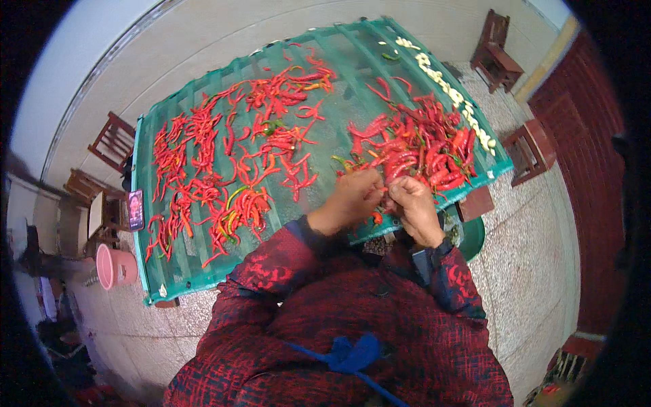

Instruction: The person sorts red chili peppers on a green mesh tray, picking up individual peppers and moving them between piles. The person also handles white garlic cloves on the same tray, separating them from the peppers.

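My left hand (352,196) and my right hand (414,203) meet over the near edge of a green mesh drying rack (335,127). Between their fingertips is a red chili pepper (384,190), pinched from both sides and mostly hidden by the fingers. Just beyond my hands lies a thick pile of large red chili peppers (422,142), some with green stems. Thinner red chilies (203,137) are spread over the left half of the mesh. Below my left hand, an orange-red pepper piece (376,219) shows near the rack's edge.
Peeled garlic cloves (447,89) line the rack's right side. A phone (136,209) stands at its left edge, above a pink bucket (117,267). A green basin (473,239) is under the near right corner. Wooden chairs (496,56) stand around.
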Demonstrator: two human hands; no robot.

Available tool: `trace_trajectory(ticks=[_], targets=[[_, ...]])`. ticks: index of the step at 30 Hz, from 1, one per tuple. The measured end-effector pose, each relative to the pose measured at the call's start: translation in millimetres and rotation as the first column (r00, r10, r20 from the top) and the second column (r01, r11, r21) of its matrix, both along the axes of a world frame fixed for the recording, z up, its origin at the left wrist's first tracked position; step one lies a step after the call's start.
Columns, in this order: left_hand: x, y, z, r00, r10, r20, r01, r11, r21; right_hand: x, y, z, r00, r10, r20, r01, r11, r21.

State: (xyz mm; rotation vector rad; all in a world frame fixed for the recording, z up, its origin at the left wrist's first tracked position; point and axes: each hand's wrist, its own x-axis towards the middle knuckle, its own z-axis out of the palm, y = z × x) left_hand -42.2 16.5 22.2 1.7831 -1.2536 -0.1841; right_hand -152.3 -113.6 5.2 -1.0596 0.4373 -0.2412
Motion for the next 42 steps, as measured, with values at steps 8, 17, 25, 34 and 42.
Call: trace_trajectory(ticks=[8, 17, 25, 34, 42], targets=[[64, 25, -3, 0.997, -0.071, 0.031, 0.070, 0.997, 0.041, -15, -17, -8, 0.842, 0.295, 0.451, -0.328, 0.945, -0.006], [103, 6, -33, 0.985, -0.052, 0.164, -0.038, 0.863, 0.504, -15, -27, -28, 0.997, 0.050, 0.052, -0.062, 0.964, 0.258], [101, -10, -55, 0.945, -0.093, 0.312, -0.097, 0.835, 0.542, 16, -14, -41, 0.982, 0.065, -0.176, -0.089, 0.987, -0.130], [123, -3, -30, 0.906, -0.032, 0.422, -0.154, 0.904, 0.400, 77, -27, -51, 0.987, -0.075, -0.141, -0.117, 0.267, -0.957], [123, 1, -20, 0.927, 0.097, -0.363, 0.021, 0.951, 0.308, 57, -45, -3, 0.949, -0.308, 0.069, 0.227, 0.514, -0.827]])
